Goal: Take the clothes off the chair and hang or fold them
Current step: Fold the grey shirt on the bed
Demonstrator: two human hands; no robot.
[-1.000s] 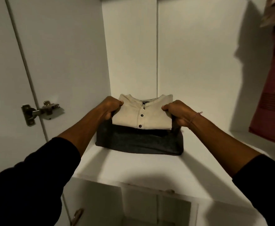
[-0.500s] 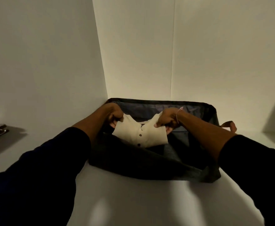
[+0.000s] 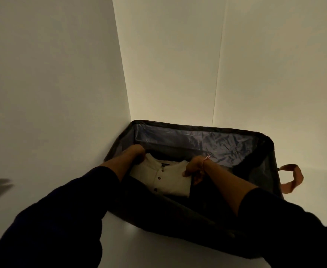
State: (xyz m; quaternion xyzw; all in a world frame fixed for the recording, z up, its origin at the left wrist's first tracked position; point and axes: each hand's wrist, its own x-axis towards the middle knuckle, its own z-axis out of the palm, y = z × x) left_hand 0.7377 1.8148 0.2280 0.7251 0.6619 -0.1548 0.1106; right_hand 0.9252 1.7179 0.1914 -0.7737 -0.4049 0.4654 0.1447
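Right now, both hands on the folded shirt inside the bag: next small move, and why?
Probably lower it flat and let go. The cream shirt is already folded and sits inside the open dark bag, with the left hand and right hand gripping its two upper corners. Whether it already rests on the bottom is hidden.

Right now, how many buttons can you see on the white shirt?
3, in a line down the front of the folded shirt: one just under the collar, one in the middle, one lowest. More may be hidden in the fold.
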